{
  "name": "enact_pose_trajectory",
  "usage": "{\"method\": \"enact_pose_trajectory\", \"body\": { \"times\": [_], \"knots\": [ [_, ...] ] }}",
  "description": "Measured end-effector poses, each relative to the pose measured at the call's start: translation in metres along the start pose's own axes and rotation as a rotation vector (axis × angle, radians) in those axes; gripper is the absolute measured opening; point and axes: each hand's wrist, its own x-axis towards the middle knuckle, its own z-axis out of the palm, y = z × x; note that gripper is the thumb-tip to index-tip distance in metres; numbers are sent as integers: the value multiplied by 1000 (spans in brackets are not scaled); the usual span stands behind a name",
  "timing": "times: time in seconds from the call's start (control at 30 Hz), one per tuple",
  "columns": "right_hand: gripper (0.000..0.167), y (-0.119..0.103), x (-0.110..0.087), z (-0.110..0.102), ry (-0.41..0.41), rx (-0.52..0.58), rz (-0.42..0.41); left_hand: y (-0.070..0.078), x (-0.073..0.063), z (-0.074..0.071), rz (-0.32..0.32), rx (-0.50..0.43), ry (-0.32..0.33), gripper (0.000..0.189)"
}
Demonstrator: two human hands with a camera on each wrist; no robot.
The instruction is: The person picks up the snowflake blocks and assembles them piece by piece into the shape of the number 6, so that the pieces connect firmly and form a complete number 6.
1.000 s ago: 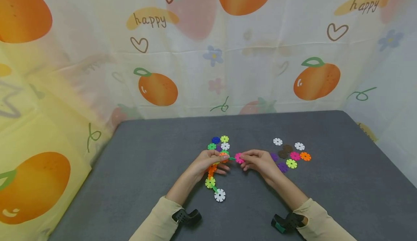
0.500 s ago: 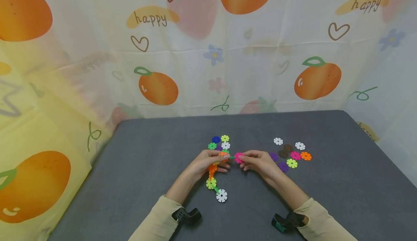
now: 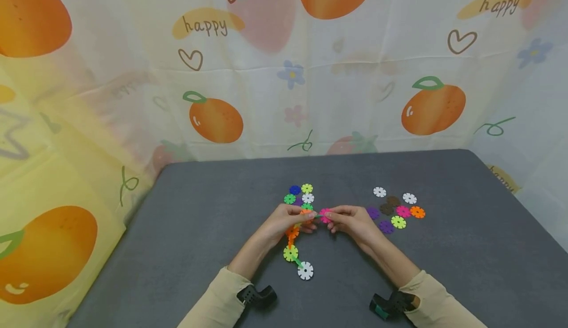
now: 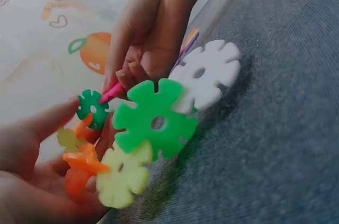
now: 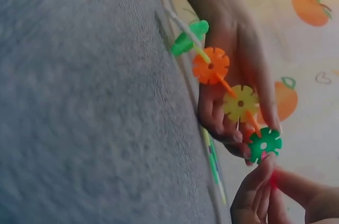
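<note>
A chain of slotted plastic snowflake discs runs through my left hand [image 3: 278, 223], which grips it near its upper end. An orange disc [image 5: 211, 59] and a yellow disc [image 5: 232, 101] of it show in the right wrist view. From the left palm hangs the lower end: a yellow disc [image 4: 127, 181], a green disc [image 4: 175, 121] and a white disc [image 4: 212, 62]. At the upper end sits a small-looking green disc [image 5: 273, 137]. My right hand [image 3: 357, 223] pinches a pink disc [image 3: 324, 215] against its edge; fingers partly hide how deep the slots meet.
Behind my left hand lies a group of loose discs, among them a blue disc [image 3: 295, 190] and a white disc [image 3: 308, 198]. To the right lie more, including a brown disc [image 3: 393, 201] and an orange disc [image 3: 417, 212]. All rest on a grey table [image 3: 213, 185].
The chain's hanging end has swung slightly right and toward me. My left hand has shifted a little right, its lower fingers drawn in. The pink disc stays in my right hand.
</note>
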Motion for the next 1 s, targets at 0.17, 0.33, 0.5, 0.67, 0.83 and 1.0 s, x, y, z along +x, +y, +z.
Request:
{"method": "enact_pose_trajectory", "body": {
  "times": [0.17, 0.33, 0.5, 0.67, 0.83, 1.0],
  "knots": [
    [42, -2, 0, -2, -67, -12, 20, 3, -1, 0, -56, -90, -51, 38],
    [44, -3, -1, -2, -66, -14, 44, 1, -1, -1, -69, -135, -10, 37],
    [40, -1, -1, -1, -41, -3, 27, -3, -1, -1, -41, -141, 1, 33],
    [39, -2, -1, 0, -41, -2, 31, -2, -2, -2, -36, -87, -17, 36],
    [41, -2, 3, 0, -33, -12, 33, -2, 0, -5, -70, -55, -15, 40],
    [37, -3, 15, 1, 32, -74, -43, -2, 0, -6, -71, -61, -17, 39]
  ]
}}
